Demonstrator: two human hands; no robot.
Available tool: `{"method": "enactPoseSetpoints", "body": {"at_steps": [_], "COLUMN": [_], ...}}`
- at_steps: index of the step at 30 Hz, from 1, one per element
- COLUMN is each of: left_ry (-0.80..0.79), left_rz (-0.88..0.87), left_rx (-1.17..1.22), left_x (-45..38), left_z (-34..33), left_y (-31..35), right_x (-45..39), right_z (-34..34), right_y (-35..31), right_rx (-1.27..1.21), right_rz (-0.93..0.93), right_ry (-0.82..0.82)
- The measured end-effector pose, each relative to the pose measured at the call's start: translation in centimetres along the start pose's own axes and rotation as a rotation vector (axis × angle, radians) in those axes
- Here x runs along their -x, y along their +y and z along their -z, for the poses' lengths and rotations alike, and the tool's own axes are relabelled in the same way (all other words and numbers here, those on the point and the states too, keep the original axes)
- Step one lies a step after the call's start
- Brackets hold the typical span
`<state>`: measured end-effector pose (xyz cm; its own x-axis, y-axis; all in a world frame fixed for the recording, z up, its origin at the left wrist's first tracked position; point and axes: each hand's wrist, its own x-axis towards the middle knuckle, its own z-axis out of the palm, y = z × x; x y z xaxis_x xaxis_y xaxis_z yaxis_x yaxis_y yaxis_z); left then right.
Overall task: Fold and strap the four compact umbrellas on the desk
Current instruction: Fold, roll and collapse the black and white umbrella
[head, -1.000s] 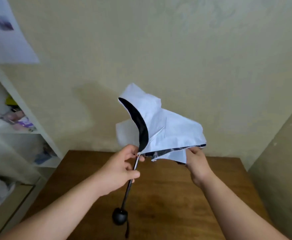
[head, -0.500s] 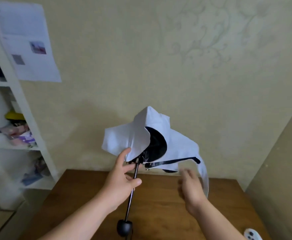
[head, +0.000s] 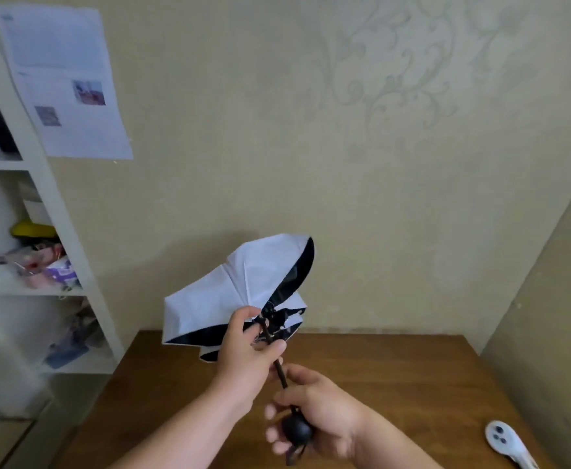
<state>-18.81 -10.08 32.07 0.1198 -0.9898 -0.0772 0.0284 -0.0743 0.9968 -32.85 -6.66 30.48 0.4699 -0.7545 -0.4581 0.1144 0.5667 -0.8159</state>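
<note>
A compact umbrella (head: 230,292), pale lavender outside and black inside, is held up over the wooden desk (head: 395,374) with its canopy loose and half collapsed. My left hand (head: 246,353) grips the thin black shaft just under the canopy, near the runner. My right hand (head: 314,414) holds the round black handle knob at the shaft's lower end, with a short strap dangling below it. No other umbrella is in view.
A white controller-like device (head: 504,441) lies on the desk at the far right. A white shelf unit (head: 57,211) with cluttered items stands at the left. Papers (head: 64,82) hang on the wall behind, and a side wall closes the right.
My right hand left the canopy edge and dropped to grip the handle knob. The canopy swung and flopped toward the left. The view tilted upward and the desk's right side came in.
</note>
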Motion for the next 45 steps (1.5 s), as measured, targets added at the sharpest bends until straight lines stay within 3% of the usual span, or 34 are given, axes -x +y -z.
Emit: {"method": "enactPoseSetpoints", "body": {"at_steps": [3, 7, 9, 11, 13, 16, 19, 22, 25, 29, 33, 38, 41, 45], "left_ry": [-0.191, -0.729, -0.840, -0.756, -0.506, -0.205, -0.306, -0.489, -0.444, -0.515, -0.478, -0.478, -0.472, -0.454], "left_rz": [0.058, 0.142, 0.134, 0.167, 0.125, -0.020, -0.095, -0.218, -0.348, -0.296, -0.259, -0.143, -0.114, -0.082], "left_rx": [-0.112, -0.445, -0.640, -0.894, -1.023, -0.617, -0.250, -0.426, -0.444, -0.227, -0.164, 0.097, 0.188, 0.228], "left_x": [0.1, -0.5, -1.8, -3.7, -5.9, -7.4, -7.1, -5.6, -4.6, -4.4, -4.7, -4.7, -4.8, -5.2], "left_z": [1.7, 6.0, 9.5, 13.0, 15.4, 14.8, 11.9, 8.9, 6.5, 6.0, 5.6, 5.5, 5.8, 6.9], "left_y": [-0.5, 2.8, 5.1, 6.6, 6.8, 6.8, 7.7, 8.1, 7.6, 6.6, 6.1, 6.3, 6.4, 6.1], "right_x": [-0.7, -0.3, 0.7, 1.8, 3.2, 4.6, 4.7, 4.4, 4.5, 5.2, 5.9, 6.2, 5.5, 4.9], "right_z": [1.3, 5.8, 8.7, 11.6, 13.6, 14.8, 14.9, 14.8, 14.8, 15.0, 14.9, 14.9, 15.2, 15.4], "right_y": [1.2, 1.4, 1.4, 1.4, 1.0, 0.2, 0.2, 0.5, 0.7, 0.6, 0.0, -0.2, 0.0, 0.0], "right_rx": [0.212, 0.998, 1.305, 1.500, 1.637, 1.762, 1.801, 1.806, 1.807, 1.755, 1.661, 1.557, 1.410, 1.012], "right_rz": [0.144, 0.383, 0.498, 0.655, 0.778, 0.943, 1.011, 1.026, 1.014, 0.920, 0.798, 0.645, 0.549, 0.347], "right_ry": [0.212, 0.604, 0.716, 0.801, 0.874, 0.930, 0.936, 0.910, 0.893, 0.936, 0.978, 0.977, 0.995, 0.925]}}
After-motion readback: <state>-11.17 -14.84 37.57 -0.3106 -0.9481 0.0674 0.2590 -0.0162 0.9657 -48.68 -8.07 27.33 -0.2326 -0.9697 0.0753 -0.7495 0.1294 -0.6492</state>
